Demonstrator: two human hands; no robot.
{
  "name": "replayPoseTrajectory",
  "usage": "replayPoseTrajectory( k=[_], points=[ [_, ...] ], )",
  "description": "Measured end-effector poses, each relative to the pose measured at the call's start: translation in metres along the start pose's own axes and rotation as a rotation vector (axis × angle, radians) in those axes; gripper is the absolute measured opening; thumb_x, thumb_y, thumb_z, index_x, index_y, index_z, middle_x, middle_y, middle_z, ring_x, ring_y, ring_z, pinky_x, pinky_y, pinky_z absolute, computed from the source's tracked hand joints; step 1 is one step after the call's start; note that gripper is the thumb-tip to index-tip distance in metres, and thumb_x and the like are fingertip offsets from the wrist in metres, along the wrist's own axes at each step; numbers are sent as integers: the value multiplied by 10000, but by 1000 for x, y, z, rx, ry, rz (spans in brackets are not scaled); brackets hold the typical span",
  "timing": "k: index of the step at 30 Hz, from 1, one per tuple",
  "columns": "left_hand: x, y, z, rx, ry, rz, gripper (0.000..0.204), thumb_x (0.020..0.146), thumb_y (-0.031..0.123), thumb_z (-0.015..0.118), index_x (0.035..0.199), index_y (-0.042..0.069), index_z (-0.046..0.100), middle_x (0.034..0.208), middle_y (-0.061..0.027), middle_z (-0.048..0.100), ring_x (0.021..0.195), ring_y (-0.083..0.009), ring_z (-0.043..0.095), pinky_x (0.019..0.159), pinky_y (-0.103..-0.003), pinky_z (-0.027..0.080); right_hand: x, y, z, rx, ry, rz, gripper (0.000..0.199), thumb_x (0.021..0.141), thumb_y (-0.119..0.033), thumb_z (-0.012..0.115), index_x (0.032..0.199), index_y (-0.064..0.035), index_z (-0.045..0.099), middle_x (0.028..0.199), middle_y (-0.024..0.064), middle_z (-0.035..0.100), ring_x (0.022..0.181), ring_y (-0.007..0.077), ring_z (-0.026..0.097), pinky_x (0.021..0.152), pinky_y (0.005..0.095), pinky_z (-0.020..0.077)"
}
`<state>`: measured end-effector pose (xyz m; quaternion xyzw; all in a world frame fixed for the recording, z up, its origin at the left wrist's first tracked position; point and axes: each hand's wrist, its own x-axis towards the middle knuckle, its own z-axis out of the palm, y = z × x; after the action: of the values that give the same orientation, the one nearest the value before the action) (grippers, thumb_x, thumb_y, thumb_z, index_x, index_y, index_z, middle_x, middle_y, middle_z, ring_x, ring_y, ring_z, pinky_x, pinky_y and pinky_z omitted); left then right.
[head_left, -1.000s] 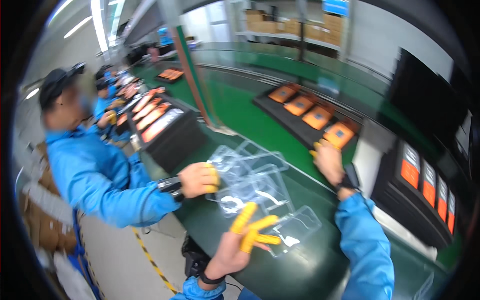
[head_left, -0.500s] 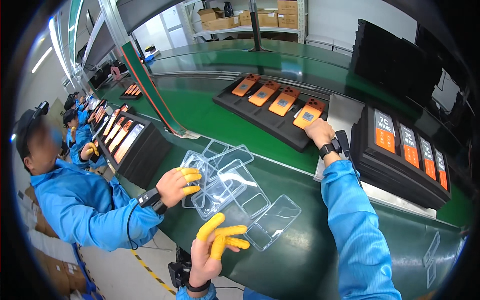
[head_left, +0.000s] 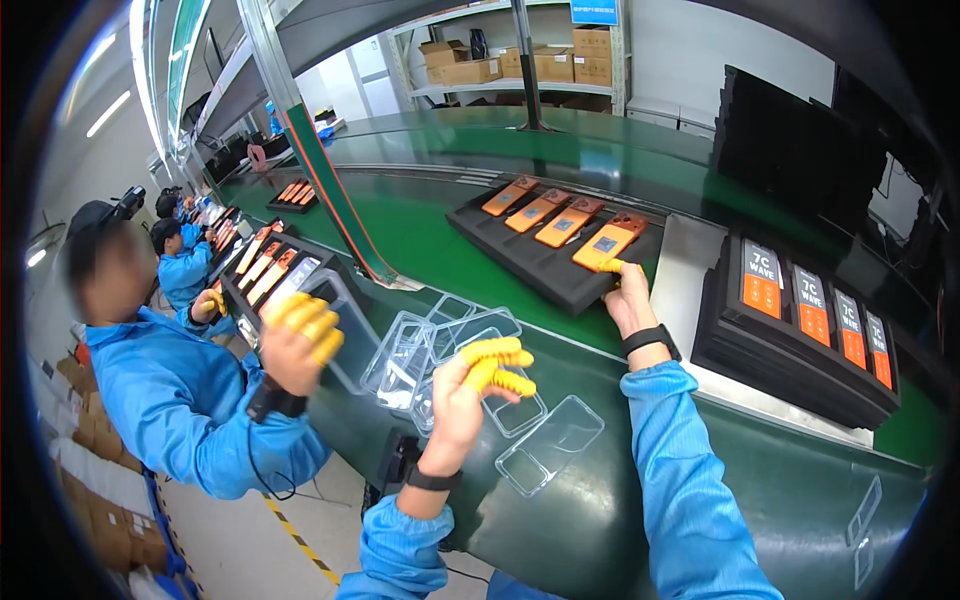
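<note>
My right hand (head_left: 630, 298), yellow-capped at a fingertip, pinches the lower end of the rightmost orange phone (head_left: 606, 243). That phone lies at a slant over the right end of a black foam tray (head_left: 530, 268); three more orange phones (head_left: 553, 230) lie in the tray. My left hand (head_left: 475, 385) is raised above the bench with yellow-capped fingers bent and apart, nothing in them. Beneath and beside it are several overlapping clear phone cases (head_left: 398, 350). A single clear case (head_left: 568, 428) lies nearer me, right of my left hand.
A co-worker's hand (head_left: 300, 345) at the left holds up another clear case (head_left: 345, 325). Stacked black trays with orange-and-white boxes (head_left: 765, 275) stand at the right on a metal plate (head_left: 690, 260). A metal post (head_left: 325, 190) rises beyond the cases. More clear pieces (head_left: 865, 512) lie far right.
The rightmost phone has shifted left and tilted in the tray, with my right hand at its lower end. My left hand has risen toward the cases. The co-worker has lifted a clear case.
</note>
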<state>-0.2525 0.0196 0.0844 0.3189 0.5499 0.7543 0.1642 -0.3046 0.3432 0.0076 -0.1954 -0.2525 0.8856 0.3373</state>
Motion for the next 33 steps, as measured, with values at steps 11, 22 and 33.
replayPoseTrajectory(
  k=[11, 22, 33],
  points=[
    [114, -79, 3, -147, 353, -490, 446, 1039, 297, 432, 1416, 62, 478, 1271, -124, 557, 1163, -282, 575, 996, -437, 473, -48, -13, -17, 123, -100, -142, 348, 890, -18, 523, 1233, -46, 573, 1207, 85, 623, 1134, 265, 610, 1031, 463, 497],
    [153, -120, 18, -828, 389, -478, 497, 1034, 402, 374, 1367, 66, 526, 1418, -160, 550, 1299, -338, 519, 1125, -506, 387, -185, -77, -19, 45, -41, -128, 478, 736, 131, 475, 1172, -42, 568, 1030, 76, 640, 890, 228, 651, 734, 328, 569],
    [147, -106, 26, -815, 469, -415, 403, 980, 295, 414, 1258, 54, 578, 1309, -194, 608, 1207, -376, 571, 1087, -549, 417, -197, -89, -47, -61, -154, -182, 576, 717, 130, 519, 1234, -123, 540, 1067, 45, 629, 912, 193, 638, 717, 308, 553]
  ],
)
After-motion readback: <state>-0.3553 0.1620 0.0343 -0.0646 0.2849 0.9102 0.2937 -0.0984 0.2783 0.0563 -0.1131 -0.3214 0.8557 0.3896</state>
